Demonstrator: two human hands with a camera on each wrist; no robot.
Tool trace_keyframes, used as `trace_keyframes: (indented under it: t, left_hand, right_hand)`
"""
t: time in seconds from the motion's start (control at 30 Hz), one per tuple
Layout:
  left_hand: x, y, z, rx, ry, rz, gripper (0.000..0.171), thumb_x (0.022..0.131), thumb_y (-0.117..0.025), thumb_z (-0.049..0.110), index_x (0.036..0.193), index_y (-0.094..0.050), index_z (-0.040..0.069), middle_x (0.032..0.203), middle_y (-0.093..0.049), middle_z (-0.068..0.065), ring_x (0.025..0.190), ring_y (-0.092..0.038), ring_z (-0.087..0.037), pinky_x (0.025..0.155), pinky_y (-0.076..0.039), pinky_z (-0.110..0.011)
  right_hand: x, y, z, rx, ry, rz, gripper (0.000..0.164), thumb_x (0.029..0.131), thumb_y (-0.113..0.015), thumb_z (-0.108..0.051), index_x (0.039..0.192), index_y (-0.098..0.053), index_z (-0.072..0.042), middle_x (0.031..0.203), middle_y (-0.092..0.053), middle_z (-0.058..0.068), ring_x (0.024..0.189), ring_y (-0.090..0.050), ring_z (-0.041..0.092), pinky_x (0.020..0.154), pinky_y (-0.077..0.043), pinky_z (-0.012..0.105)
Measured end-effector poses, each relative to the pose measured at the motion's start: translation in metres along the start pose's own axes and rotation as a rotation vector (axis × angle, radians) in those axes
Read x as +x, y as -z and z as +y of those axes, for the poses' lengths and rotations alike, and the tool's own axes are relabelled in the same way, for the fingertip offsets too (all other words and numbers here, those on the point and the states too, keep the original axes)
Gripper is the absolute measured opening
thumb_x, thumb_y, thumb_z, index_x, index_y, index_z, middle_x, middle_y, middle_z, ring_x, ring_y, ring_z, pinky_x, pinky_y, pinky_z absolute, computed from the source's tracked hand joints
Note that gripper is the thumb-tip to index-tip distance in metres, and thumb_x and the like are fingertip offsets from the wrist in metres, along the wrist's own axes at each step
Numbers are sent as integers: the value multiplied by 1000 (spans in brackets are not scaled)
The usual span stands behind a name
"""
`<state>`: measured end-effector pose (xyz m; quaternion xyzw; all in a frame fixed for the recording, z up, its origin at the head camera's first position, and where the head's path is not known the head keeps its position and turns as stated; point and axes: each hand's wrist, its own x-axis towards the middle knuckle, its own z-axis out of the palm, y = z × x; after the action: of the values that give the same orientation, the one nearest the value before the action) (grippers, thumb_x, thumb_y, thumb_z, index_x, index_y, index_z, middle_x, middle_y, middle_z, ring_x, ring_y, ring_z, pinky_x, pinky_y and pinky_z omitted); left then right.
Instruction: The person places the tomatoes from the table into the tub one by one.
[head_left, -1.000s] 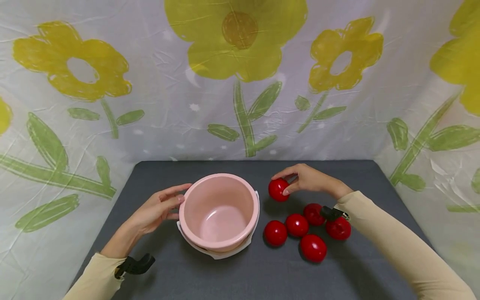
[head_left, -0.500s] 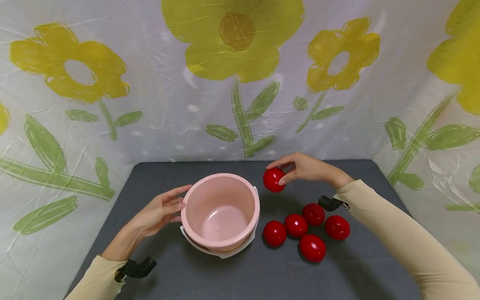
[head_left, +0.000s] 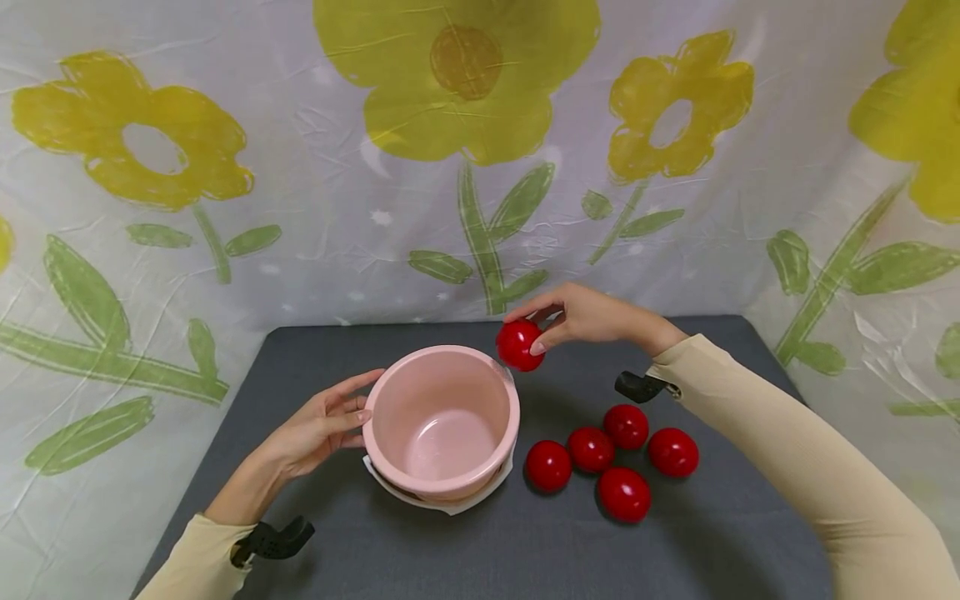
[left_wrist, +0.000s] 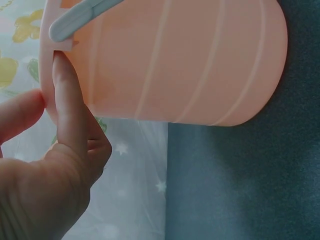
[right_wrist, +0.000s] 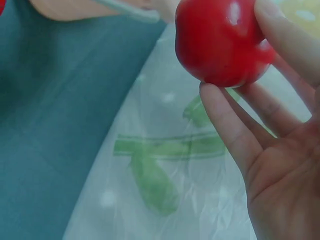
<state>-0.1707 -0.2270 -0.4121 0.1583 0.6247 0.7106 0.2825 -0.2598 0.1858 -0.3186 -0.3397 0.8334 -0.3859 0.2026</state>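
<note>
A pink bucket (head_left: 442,467) with a white handle (head_left: 450,504) stands upright left of the table's middle, its inside bare. My left hand (head_left: 318,425) pinches its rim from the left; in the left wrist view the thumb is at the rim's edge and a finger (left_wrist: 70,100) lies under the lip, near the handle's pivot. My right hand (head_left: 592,315) holds a shiny red tomato (head_left: 517,344) by thumb and fingertips, raised close to the bucket's back right rim. In the right wrist view the tomato (right_wrist: 217,40) shows a lobed underside, with the palm behind it.
Several more red tomatoes (head_left: 625,495) lie in a loose group on the dark grey table (head_left: 525,558), right of the bucket. A white curtain (head_left: 315,208) with yellow flowers hangs behind the table and along its sides.
My right hand has lifted the tomato and carried it left, toward the bucket's rim. The bucket has shifted slightly right, with my left hand still at its rim.
</note>
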Motion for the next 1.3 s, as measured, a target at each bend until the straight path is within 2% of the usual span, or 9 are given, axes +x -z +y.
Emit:
trace_keyframes:
  t: [0.2, 0.53, 0.77, 1.13, 1.3]
  left_hand:
    - [1, -1, 0, 11, 5, 15, 68, 99, -53, 0, 157, -17, 6, 123, -63, -1, 107, -67, -10, 86, -60, -31]
    - [0, -2, 0, 4, 18, 31, 69, 99, -54, 0, 157, -18, 7, 123, -64, 0, 106, -66, -10, 87, -59, -29]
    - [0, -1, 0, 12, 36, 35, 70, 99, -54, 1, 158, -17, 8, 125, -63, -1, 106, -67, -11, 87, -59, -29]
    - [0, -2, 1, 22, 103, 89, 71, 98, -57, 5, 158, -18, 12, 127, -62, 1, 106, -66, -12, 90, -58, -31]
    - [0, -4, 2, 23, 121, 98, 71, 99, -56, 7, 158, -18, 13, 129, -61, 0, 109, -65, -14, 92, -58, -31]
  right_hand:
    - [14, -6, -17, -13, 32, -30, 52, 83, -81, -20, 132, -64, -19, 130, -67, 3, 114, -66, 21, 89, -59, 32]
    - [41, -23, -36, 31, 97, -109, 51, 83, -80, -17, 132, -65, -19, 130, -67, 1, 113, -66, 18, 91, -58, 30]
    - [58, -33, -50, 43, 136, -174, 49, 86, -77, -13, 133, -64, -15, 132, -66, 2, 113, -66, 17, 94, -56, 30]
    - [85, -50, -59, -6, 205, -300, 47, 88, -74, -15, 133, -63, -10, 128, -67, 5, 112, -63, 15, 94, -55, 26]
    - [95, -60, -59, 3, 203, -339, 47, 87, -73, -14, 133, -63, -11, 129, -67, 4, 114, -62, 15, 93, -56, 26]
